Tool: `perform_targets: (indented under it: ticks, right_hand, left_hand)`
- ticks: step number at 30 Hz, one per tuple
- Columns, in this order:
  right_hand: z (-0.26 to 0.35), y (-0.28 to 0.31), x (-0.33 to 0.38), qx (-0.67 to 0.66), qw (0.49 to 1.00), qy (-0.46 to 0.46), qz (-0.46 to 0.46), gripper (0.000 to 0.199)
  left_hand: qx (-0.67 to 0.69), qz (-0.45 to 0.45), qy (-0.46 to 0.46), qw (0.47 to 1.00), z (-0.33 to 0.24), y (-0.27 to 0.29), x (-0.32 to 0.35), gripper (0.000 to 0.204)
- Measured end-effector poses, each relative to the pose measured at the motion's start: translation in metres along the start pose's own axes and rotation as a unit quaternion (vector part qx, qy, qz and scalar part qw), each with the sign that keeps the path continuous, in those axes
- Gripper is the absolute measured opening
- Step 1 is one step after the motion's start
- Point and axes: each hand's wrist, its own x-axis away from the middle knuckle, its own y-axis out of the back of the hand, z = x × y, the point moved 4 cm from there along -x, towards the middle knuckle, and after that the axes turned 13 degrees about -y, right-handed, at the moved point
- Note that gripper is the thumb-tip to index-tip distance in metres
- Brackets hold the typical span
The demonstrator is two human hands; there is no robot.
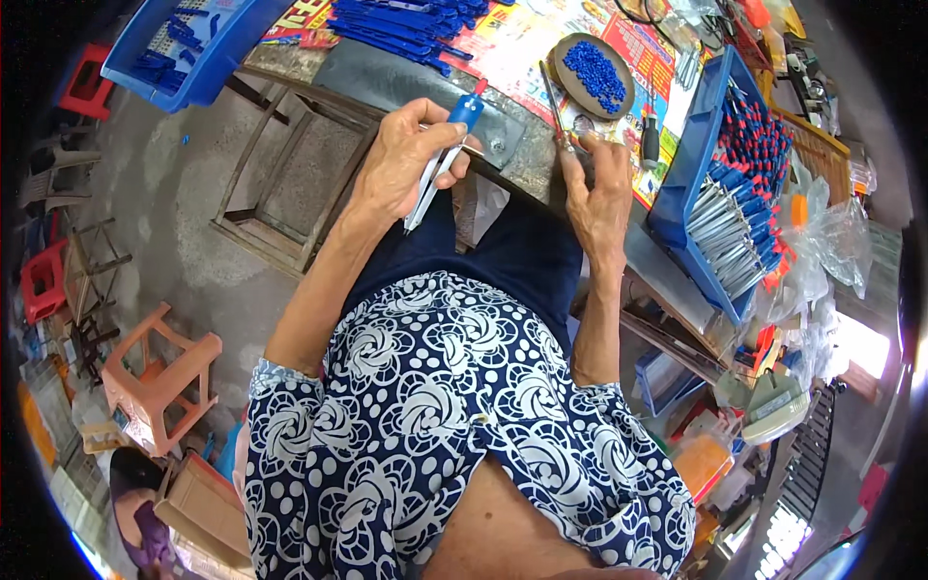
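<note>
My left hand (411,159) is closed around a drawing compass (440,155) with a blue head, a red tip and silver legs. It tilts over my lap, just off the table's near edge. At that edge my right hand (596,184) has its fingers closed at the lower end of a slim metal tool (554,101), whose exact kind I cannot make out. The tool lies along the left side of a round brown dish (625,81) of small blue pieces (593,75). Right of my right hand lies a screwdriver (651,142) with a black handle.
A blue bin (680,208) of several compasses (730,232) stands at the right. Blue plastic parts (396,27) are heaped on the table's far side. Another blue bin (198,87) is at the far left. A wooden frame (290,184) and an orange stool (159,377) stand on the floor.
</note>
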Motion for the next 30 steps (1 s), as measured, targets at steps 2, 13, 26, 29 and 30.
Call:
perform_targets:
  ticks: [2, 13, 26, 29, 30]
  right_hand:
    - [0.007, -0.001, 0.003, -0.006, 1.0, 0.001, 0.022, 0.028]
    - [-0.001, -0.004, -0.002, -0.083, 0.996, -0.018, 0.039, 0.025]
    - [0.034, -0.006, 0.034, -0.548, 0.674, -0.287, 0.404, 0.027]
    - [0.037, -0.01, 0.04, -0.523, 0.704, -0.254, 0.407, 0.028]
    - [0.038, -0.012, 0.04, -0.524, 0.705, -0.25, 0.407, 0.028]
  left_hand:
    - [-0.003, -0.004, -0.002, 1.0, -0.001, 0.001, -0.001, 0.016]
    - [-0.031, -0.003, -0.022, 0.999, -0.003, 0.004, -0.004, 0.024]
    - [-0.041, -0.046, -0.072, 0.996, -0.023, 0.018, -0.002, 0.015]
    - [-0.041, -0.048, -0.084, 0.994, -0.027, 0.023, 0.0, 0.014]
    - [-0.058, -0.046, -0.085, 0.994, -0.027, 0.024, 0.001, 0.015]
